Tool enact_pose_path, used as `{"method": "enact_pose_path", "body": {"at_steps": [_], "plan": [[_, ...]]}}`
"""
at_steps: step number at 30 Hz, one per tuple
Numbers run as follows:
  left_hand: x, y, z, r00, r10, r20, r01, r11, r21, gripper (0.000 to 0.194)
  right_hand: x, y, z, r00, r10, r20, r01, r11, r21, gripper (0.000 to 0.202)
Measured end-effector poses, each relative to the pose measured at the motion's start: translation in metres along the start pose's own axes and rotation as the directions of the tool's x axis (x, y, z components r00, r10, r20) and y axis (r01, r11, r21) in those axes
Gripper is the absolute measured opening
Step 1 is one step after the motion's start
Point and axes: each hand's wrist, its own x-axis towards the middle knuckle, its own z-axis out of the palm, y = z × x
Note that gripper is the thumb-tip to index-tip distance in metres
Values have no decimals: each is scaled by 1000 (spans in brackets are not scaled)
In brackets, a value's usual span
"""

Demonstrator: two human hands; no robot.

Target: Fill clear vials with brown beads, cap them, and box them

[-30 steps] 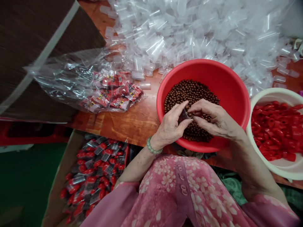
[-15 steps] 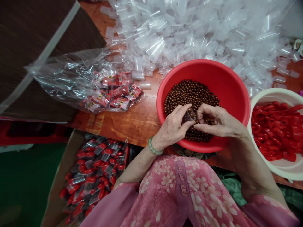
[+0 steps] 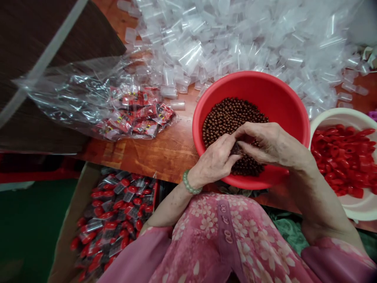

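Observation:
A red plastic basin (image 3: 290, 114) holds a heap of shiny brown balls (image 3: 228, 116). Over the heap my left hand (image 3: 214, 162), with a green bead bracelet on the wrist, is closed around a small clear plastic tube (image 3: 236, 149). Most of that tube is hidden by the fingers, and its contents look dark. My right hand (image 3: 272, 144) reaches in from the right, its thumb and fingers drawn together at the tube's mouth. Whatever sits between those fingertips is hidden.
Clear empty tubes (image 3: 224, 51) are piled behind the basin. A cream basin (image 3: 313, 122) of red caps (image 3: 343, 157) stands at right. On the left lie small red packets (image 3: 144, 112) in a clear bag; below, a carton (image 3: 66, 224) contains red-capped filled tubes (image 3: 113, 216).
My right hand has moved left and turned over, bringing its fingertips to the tube's mouth. My left hand keeps its hold on the tube. The view has shifted slightly.

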Motion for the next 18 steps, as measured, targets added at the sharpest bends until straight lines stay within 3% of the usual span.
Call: {"method": "enact_pose_path", "body": {"at_steps": [4,9,12,15,18], "plan": [[-2,3,4,999,-31,-18,32,999,42,46,1,-4,1,999,-18,27,21,989,-143,8],[-4,2,8,997,-30,-70,33,999,43,55,-8,-1,1,992,-6,-129,-21,977,-213,12],[-2,1,3,996,-52,-73,49,998,-41,53,-23,2,-5,964,48,-260,-112,965,-237,16],[1,0,-4,993,-102,-63,85,970,-228,45,-59,8,-19,880,124,-458,-287,907,-307,23],[1,-1,-10,986,-164,-33,126,859,-497,40,-119,32,-37,742,221,-633,-549,742,-385,27]]}}
